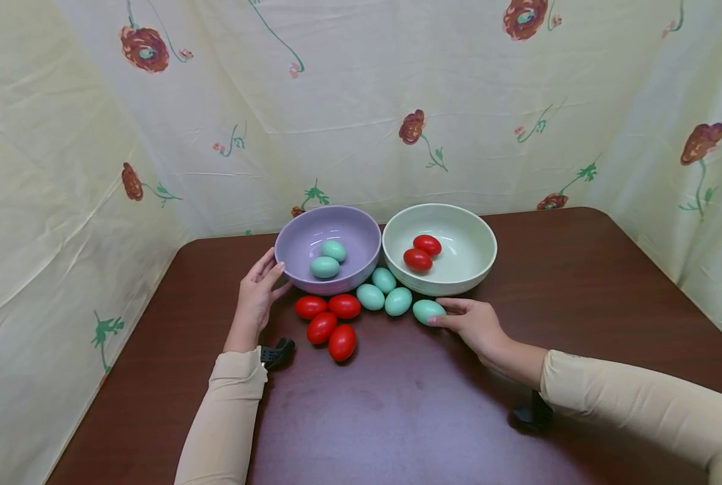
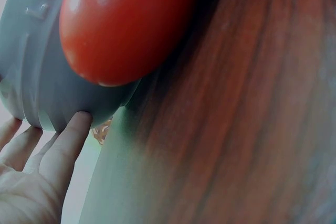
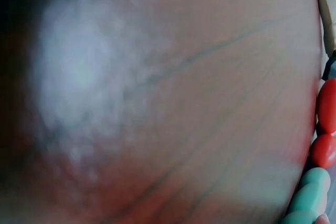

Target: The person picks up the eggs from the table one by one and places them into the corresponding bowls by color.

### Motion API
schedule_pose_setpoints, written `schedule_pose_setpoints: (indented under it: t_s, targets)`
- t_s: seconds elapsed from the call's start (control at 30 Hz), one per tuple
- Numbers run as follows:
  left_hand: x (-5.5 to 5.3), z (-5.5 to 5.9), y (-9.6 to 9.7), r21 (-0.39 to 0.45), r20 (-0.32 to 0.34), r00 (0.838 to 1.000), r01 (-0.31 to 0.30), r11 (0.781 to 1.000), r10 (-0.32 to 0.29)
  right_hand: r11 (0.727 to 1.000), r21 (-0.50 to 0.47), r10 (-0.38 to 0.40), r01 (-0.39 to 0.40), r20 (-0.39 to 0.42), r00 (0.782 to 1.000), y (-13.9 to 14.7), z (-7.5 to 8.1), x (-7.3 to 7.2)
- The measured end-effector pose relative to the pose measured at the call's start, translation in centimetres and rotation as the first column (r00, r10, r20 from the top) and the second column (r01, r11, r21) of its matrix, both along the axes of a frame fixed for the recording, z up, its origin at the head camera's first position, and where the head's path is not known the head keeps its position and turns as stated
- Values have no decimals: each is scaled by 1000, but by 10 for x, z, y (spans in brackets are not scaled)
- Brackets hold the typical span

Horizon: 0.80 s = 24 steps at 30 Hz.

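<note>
In the head view my left hand (image 1: 256,296) rests against the left side of the purple bowl (image 1: 361,269), its fingers fairly straight and the thumb by the rim. The left wrist view shows those fingertips (image 2: 80,121) touching the bowl's outer wall. Two mint-green eggs (image 1: 324,267) lie inside this bowl. My right hand (image 1: 476,328) pinches another mint-green egg (image 1: 428,311) between thumb and fingers, just in front of the pale green bowl (image 1: 485,259). That bowl contains two red eggs (image 1: 418,260).
Three mint-green eggs (image 1: 398,302) cluster on the brown table (image 1: 385,417) before the bowls. Several red eggs (image 1: 342,342) lie left of them, close to my left hand. A floral curtain (image 1: 349,135) hangs behind the table.
</note>
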<state>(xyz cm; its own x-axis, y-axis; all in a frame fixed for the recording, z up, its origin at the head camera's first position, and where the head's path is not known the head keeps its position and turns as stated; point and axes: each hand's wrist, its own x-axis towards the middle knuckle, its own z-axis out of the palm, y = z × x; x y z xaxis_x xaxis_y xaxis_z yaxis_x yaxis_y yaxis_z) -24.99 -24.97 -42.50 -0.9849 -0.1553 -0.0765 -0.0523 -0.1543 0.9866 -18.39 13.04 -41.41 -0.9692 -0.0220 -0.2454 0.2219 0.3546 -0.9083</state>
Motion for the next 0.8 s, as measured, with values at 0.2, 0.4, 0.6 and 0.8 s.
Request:
schedule_pose_setpoints:
  t_s: [0.2,0.4,0.6,0.8]
  targets:
    - [-1,0,0,4,4,1000,1,1000,-1,1000,1,0,0,3,1000,2,3,4]
    - [-2,0,-1,7,6,1000,1,1000,-1,1000,-9,14,-14,-23,1000,2,9,6]
    - [-2,0,0,12,4,1000,-3,1000,3,999,10,45,-45,-70,996,-2,19,5]
    - [-3,-2,-1,22,-1,1000,-2,1000,2,995,50,92,-87,-102,991,-8,29,4]
